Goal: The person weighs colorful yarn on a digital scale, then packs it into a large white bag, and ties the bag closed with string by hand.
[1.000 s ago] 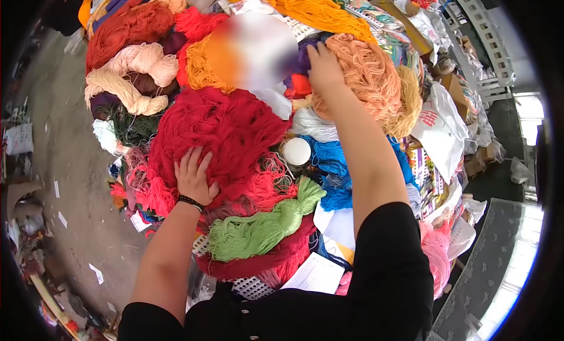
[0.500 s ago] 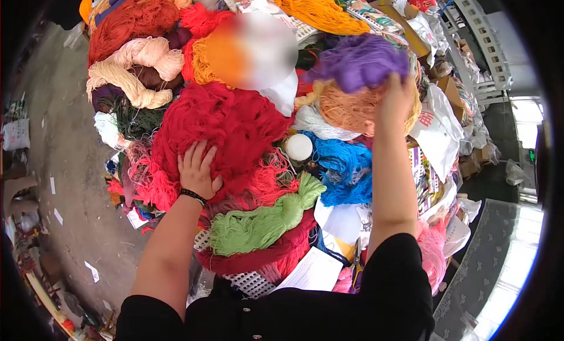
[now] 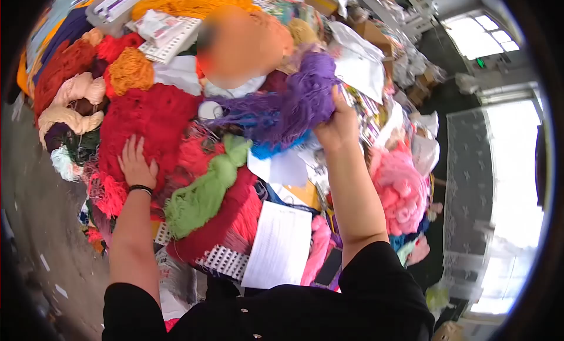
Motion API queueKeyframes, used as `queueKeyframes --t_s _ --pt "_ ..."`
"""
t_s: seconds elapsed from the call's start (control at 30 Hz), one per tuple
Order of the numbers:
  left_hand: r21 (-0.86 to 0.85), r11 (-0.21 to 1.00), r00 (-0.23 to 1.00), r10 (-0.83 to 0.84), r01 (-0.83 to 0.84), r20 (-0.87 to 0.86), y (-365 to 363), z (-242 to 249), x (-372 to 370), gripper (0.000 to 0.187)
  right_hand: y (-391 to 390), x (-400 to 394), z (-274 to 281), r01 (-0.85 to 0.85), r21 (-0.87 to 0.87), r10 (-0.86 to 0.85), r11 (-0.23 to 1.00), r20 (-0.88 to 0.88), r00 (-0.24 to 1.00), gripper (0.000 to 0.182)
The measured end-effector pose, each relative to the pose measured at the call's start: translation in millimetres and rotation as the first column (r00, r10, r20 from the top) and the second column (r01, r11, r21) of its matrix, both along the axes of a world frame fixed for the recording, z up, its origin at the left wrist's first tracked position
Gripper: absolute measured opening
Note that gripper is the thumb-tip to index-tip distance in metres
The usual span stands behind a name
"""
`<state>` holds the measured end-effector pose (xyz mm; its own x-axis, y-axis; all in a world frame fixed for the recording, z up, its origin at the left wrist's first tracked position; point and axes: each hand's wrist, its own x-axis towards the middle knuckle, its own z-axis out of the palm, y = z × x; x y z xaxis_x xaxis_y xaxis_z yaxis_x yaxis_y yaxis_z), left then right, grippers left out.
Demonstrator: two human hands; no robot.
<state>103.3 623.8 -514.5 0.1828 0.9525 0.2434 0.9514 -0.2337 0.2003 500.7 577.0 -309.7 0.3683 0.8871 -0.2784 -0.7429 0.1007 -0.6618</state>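
My right hand (image 3: 339, 120) is closed on a skein of purple yarn (image 3: 308, 94), whose loose strands trail left over blue yarn (image 3: 282, 146). With fingers spread, my left hand (image 3: 138, 164) rests on a large heap of red yarn (image 3: 144, 114). Between my hands lies a tied skein of light green yarn (image 3: 202, 191). A round white lid or spool end (image 3: 210, 110) shows beside the purple strands. Peach yarn (image 3: 276, 38) sits just beyond the purple skein, partly under a blurred patch.
A printed paper sheet (image 3: 279, 244) lies at the near edge, beside a white perforated plastic tray (image 3: 223, 261). Scissors (image 3: 322, 197) rest near it. Pink yarn (image 3: 399, 188) piles up at the right. Orange yarn (image 3: 182, 3) and plastic bags (image 3: 355, 59) lie at the back.
The view has turned right. My right hand has pulled the purple yarn off the peach yarn, nearer to me and over the blue. My left hand stays on the red yarn.
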Motion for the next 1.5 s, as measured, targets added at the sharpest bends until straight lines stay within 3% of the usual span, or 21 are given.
queueKeyframes --t_s 0.1,0.17,0.23,0.27,0.33,0.4,0.43,0.53,0.57,0.63,0.67,0.7,0.73,0.77,0.8,0.83,0.9,1.0,1.1,1.3,1.5 --pt "0.038 0.999 0.999 -0.023 0.024 -0.033 2 -3 0 0.067 -75 -1 29 -0.089 0.077 0.067 0.993 0.259 0.964 0.036" --pt "0.005 0.999 0.998 -0.045 0.045 -0.053 1 12 2 0.064 -129 -1 52 -0.045 0.029 0.032 0.999 0.355 0.934 0.032" --pt "0.063 0.998 0.999 0.007 -0.004 -0.052 -25 61 19 0.052 -185 -9 76 -0.059 0.126 -0.002 0.99 0.438 0.899 0.035" --pt "0.112 0.993 0.996 -0.043 0.035 0.073 -38 72 24 0.05 -217 -8 86 -0.088 0.162 0.016 0.983 0.403 0.915 0.037" --pt "0.131 0.955 0.868 -0.296 0.266 0.399 -76 93 47 0.043 -279 -19 111 0.144 0.069 -0.157 0.987 0.571 0.806 0.049" --pt "0.043 0.884 0.697 -0.396 0.466 0.598 -130 114 80 0.038 -339 -24 130 0.317 0.083 -0.296 0.945 0.633 0.716 0.061" --pt "0.014 0.833 0.687 -0.466 0.554 0.558 -158 124 92 0.036 -374 -19 136 0.335 0.13 -0.334 0.933 0.656 0.677 0.06" --pt "-0.169 0.655 0.529 -0.402 0.736 0.747 -241 129 123 0.029 -467 2 151 0.398 0.147 -0.408 0.905 0.563 0.719 0.049" --pt "-0.303 0.563 0.496 -0.226 0.769 0.838 -268 133 130 0.027 -483 5 154 0.42 0.102 -0.397 0.902 0.58 0.711 0.044" --pt "-0.292 0.503 0.494 -0.332 0.813 0.803 -314 112 136 0.026 -501 11 139 0.525 -0.071 -0.325 0.848 0.713 0.621 0.037" --pt "-0.335 0.462 0.496 -0.288 0.821 0.819 -335 110 141 0.026 -517 23 113 0.568 -0.214 -0.286 0.795 0.693 0.661 0.036" --pt "-0.375 0.42 0.505 -0.259 0.826 0.823 -354 103 145 0.026 -525 31 85 0.631 -0.428 -0.163 0.647 0.731 0.663 0.037" --pt "-0.417 0.375 0.519 -0.23 0.828 0.823 -371 98 149 0.025 -538 48 39 0.618 -0.475 -0.025 0.627 0.78 0.625 0.043" --pt "-0.447 0.349 0.539 -0.237 0.824 0.808 -385 97 154 0.026 -543 50 -8 0.692 -0.506 0.034 0.515 0.818 0.574 0.049" --pt "-0.461 0.346 0.551 -0.232 0.817 0.802 -396 95 158 0.026 -578 79 -98 0.588 -0.588 0.111 0.556 0.753 0.649 0.049" --pt "-0.478 0.341 0.564 -0.225 0.809 0.794 -408 94 161 0.026 -583 78 -136 0.546 -0.584 0.085 0.6 0.726 0.683 0.041" --pt "-0.519 0.334 0.601 -0.227 0.787 0.766 -425 89 167 0.026 -595 81 -172 0.481 -0.685 0.196 0.547 0.663 0.723 0.03" --pt "-0.584 0.359 0.673 -0.211 0.728 0.709 -451 75 172 0.026 -604 79 -181 0.554 -0.494 0.061 0.67 0.781 0.622 0.017" --pt "-0.628 0.34 0.704 -0.182 0.7 0.686 -476 67 180 0.025 -611 79 -184 0.508 -0.576 0.14 0.64 0.738 0.66 0.019" --pt "-0.63 0.283 0.69 -0.269 0.723 0.671 -505 67 207 0.024 -612 76 -192 0.488 -0.486 0.014 0.725 0.719 0.695 0.021" --pt "-0.618 0.304 0.689 -0.295 0.725 0.662 -510 68 227 0.023 -614 78 -178 0.452 -0.54 0.077 0.71 0.698 0.712 0.021"
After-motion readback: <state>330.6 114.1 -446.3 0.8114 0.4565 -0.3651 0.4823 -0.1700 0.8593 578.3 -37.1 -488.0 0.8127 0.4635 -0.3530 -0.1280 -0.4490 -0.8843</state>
